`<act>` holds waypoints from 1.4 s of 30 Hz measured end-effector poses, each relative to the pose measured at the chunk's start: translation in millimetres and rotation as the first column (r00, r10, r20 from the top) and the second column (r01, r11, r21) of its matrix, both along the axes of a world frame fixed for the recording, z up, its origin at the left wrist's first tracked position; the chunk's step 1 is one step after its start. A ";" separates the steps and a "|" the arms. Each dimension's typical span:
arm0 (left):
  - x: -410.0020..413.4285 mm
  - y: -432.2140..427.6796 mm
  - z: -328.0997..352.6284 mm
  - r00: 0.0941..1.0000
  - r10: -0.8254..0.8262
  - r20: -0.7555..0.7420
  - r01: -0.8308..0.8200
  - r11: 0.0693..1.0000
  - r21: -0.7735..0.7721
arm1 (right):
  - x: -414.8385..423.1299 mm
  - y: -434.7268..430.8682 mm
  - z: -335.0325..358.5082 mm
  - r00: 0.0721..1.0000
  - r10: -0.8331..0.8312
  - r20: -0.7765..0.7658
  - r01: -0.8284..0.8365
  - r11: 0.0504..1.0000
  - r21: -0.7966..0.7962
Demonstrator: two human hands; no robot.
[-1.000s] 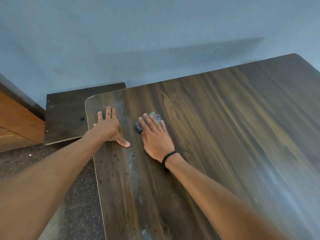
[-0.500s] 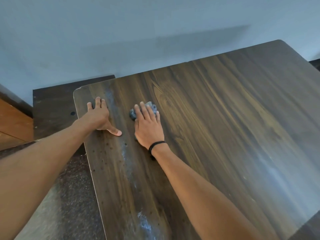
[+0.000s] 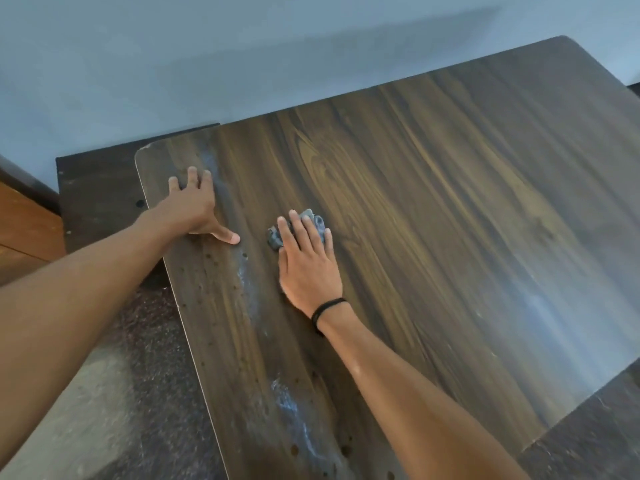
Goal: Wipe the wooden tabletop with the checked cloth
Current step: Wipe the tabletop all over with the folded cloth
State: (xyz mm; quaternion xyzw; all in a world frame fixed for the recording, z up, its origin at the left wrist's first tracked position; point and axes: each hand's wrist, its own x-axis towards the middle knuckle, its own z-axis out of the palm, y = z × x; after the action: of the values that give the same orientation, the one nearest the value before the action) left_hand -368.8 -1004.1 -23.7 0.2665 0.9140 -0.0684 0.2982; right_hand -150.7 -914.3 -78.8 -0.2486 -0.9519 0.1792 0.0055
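Soft, even light leaves a pale sheen on the tabletop (image 3: 450, 220) (edges bow, wide lens); mild blur throughout.

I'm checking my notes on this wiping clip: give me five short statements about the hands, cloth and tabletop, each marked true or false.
1. The right hand presses the checked cloth onto the wooden tabletop. True.
2. The left hand holds the cloth. False: it rests flat on bare wood near the left edge.
3. A black band sits on the left wrist. False: it is on the right wrist.
4. A whitish streak runs along the tabletop left of the right hand. True.
5. The cloth lies spread out flat. False: it is bunched under the fingers.
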 end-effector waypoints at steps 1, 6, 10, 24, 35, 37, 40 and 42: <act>5.4 1.2 -0.3 1.000 -0.014 0.022 0.014 1.000 -0.027 | 4.8 -9.6 -1.2 0.999 0.032 -0.013 -0.032 0.999 0.005; 19.2 5.5 -1.2 0.997 -0.030 0.072 0.039 0.991 -0.131 | 54.6 3.3 -10.7 0.995 0.102 -0.019 -0.101 0.993 0.069; 25.8 12.5 6.1 0.997 -0.013 0.078 0.027 0.984 -0.175 | 58.7 -25.1 -10.3 0.993 0.115 -0.026 -0.114 0.993 0.025; 65.1 -7.0 4.1 0.993 -0.037 0.112 0.066 0.961 -0.270 | 94.7 -2.0 -4.4 0.997 0.061 0.041 -0.064 0.996 0.064; 95.5 -25.9 -7.1 0.994 0.075 0.077 -0.053 0.966 -0.251 | 146.7 -31.6 -10.1 0.993 0.117 0.005 -0.117 0.991 0.069; 102.2 -28.5 -6.9 0.992 0.095 0.084 -0.074 0.972 -0.223 | 180.3 -28.7 -14.1 0.969 0.245 -0.006 -0.243 0.964 0.111; 106.2 -32.3 -2.4 0.990 0.111 0.084 -0.096 0.982 -0.165 | 182.3 -4.7 -11.9 0.991 0.134 0.009 -0.134 0.984 0.119; 106.1 -30.2 -0.7 0.989 0.111 0.095 -0.094 0.982 -0.164 | 172.9 -19.7 -7.5 0.997 0.062 0.035 -0.064 0.997 0.051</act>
State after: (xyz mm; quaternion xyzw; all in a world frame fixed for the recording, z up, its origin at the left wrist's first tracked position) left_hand -262.8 -1034.4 -24.4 0.1974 0.9014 -0.1117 0.3687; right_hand 22.3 -934.0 -86.3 -0.2213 -0.9635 0.1505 -0.0095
